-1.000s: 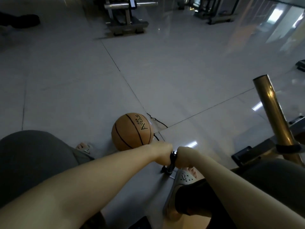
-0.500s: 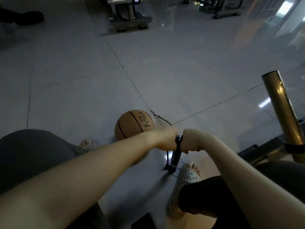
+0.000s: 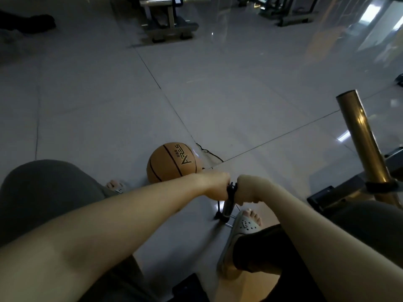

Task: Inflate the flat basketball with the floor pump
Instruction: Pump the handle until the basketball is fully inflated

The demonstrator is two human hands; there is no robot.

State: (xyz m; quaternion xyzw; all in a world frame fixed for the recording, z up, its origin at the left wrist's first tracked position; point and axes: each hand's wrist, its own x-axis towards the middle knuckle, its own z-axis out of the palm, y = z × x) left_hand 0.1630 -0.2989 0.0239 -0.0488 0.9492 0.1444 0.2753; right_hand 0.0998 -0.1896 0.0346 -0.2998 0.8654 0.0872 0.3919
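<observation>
An orange basketball point(image 3: 172, 162) with black lettering lies on the tiled floor just beyond my hands. A small black floor pump point(image 3: 227, 209) stands upright on the floor right of the ball, and its thin black hose point(image 3: 209, 155) curls behind the ball. My left hand point(image 3: 214, 185) grips the left end of the pump's handle. My right hand point(image 3: 248, 188) grips the right end. My forearms hide most of the handle. My right foot in a grey sandal point(image 3: 242, 227) sits at the pump's base.
A brass-coloured tube point(image 3: 362, 140) of a gym machine rises at the right, with black frame parts below it. A weight bench point(image 3: 168, 20) stands far back. My left foot point(image 3: 114, 186) is near the ball. A dark object point(image 3: 189, 288) lies between my legs.
The pump handle rose from its low position one second ago, then came down slightly. Both hands kept their grip. The view shifted a little; the ball stayed put.
</observation>
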